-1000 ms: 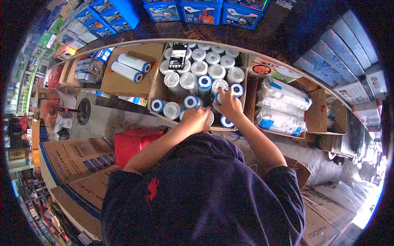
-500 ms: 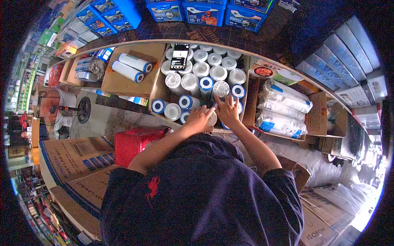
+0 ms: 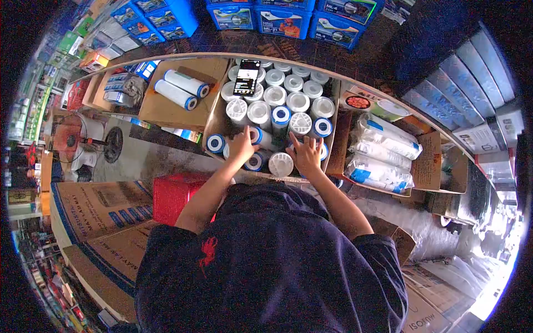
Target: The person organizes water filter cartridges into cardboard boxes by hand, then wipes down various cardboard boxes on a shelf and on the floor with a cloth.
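A cardboard box [image 3: 212, 123] in front of me is packed with upright white filter cartridges, some with plain white ends and others with blue caps. My left hand [image 3: 241, 149] rests over its near left part, fingers stretched out, beside a blue-capped cartridge [image 3: 256, 135]. On the near right, my right hand [image 3: 306, 156] lies with fingers spread over cartridges, just below one with a ribbed white end [image 3: 300, 123]. Between the hands, at the near edge, stands a white-ended cartridge [image 3: 281, 165]. A lit phone [image 3: 246, 77] lies on the cartridges at the back left.
Two white cartridges [image 3: 176, 94] lie on a cardboard box to the left. On the right, another box holds several plastic-wrapped cartridges [image 3: 383, 151]. Blue cases [image 3: 282, 22] stand beyond the ledge. A red container [image 3: 176, 195] is near my left forearm, and a fan [image 3: 75, 139] stands farther left.
My left hand has moved left and slightly away from me, uncovering the white-ended cartridge at the near edge. My right hand has shifted slightly toward me, still spread.
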`<state>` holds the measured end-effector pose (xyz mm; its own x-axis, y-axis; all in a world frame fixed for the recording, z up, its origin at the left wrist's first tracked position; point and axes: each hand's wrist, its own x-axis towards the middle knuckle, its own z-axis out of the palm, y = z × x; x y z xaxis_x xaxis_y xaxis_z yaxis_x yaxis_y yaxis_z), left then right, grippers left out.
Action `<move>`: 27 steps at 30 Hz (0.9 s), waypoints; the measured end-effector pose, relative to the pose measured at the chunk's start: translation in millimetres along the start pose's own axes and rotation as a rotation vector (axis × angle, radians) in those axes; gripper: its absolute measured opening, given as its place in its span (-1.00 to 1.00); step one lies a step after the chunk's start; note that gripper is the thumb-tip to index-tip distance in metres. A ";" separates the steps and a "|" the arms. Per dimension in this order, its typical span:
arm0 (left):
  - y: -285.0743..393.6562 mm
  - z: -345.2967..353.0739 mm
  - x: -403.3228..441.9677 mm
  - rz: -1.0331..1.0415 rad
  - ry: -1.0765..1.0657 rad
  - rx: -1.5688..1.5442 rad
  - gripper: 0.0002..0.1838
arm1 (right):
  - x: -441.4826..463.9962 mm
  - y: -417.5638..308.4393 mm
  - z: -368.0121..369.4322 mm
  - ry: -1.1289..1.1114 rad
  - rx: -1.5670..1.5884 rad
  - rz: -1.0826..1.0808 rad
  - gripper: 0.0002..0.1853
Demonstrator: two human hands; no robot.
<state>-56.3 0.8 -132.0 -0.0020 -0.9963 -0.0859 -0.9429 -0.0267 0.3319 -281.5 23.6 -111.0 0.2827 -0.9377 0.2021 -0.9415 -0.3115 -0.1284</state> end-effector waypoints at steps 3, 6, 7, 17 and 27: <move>13.9 0.1 2.0 0.153 0.011 0.078 -0.18 | -1.3 3.6 -3.6 -0.088 0.031 -0.009 -0.44; 52.3 -27.2 -3.2 0.291 0.037 0.151 -0.30 | -5.8 9.5 1.0 -0.013 0.100 -0.056 -0.47; 54.5 -26.3 -0.8 0.383 0.024 0.078 -0.31 | -8.2 12.3 4.0 0.111 0.144 -0.092 -0.49; 62.2 8.1 -14.9 0.349 -0.036 0.050 -0.29 | -7.2 -17.5 -20.1 0.054 0.353 -0.188 -0.32; 36.4 4.4 -19.8 0.441 0.106 -0.264 -0.12 | -7.0 -25.0 -3.8 -0.140 0.248 -0.207 -0.32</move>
<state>-92.0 19.9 -122.3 -0.3333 -0.9199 0.2066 -0.7439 0.3912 0.5418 -260.6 38.5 -105.6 0.5011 -0.8576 0.1156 -0.7936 -0.5087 -0.3339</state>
